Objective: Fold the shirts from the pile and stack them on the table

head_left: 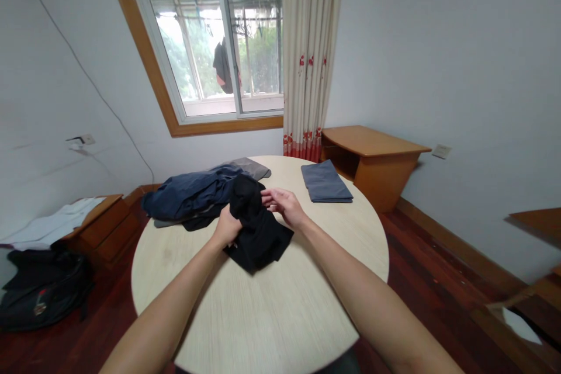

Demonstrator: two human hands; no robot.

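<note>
A crumpled black garment (263,239) is held up over the middle of the round table (263,315), its lower part spread on the tabletop. My left hand (227,227) is closed on its left side. My right hand (283,205) is at the garment's upper right edge, fingers stretched toward the left and apart; the fingertips meet the cloth's edge. Behind and to the left lies a heap of dark blue clothes (188,193), with a grey piece (252,167) at its back. A folded grey-blue cloth (326,182) lies flat at the table's right rear.
A wooden desk (372,143) stands behind the table at the right, beside a patterned curtain (309,58). On the left are a low wooden cabinet (105,231) with papers or cloth on top and a black bag (44,289) in front.
</note>
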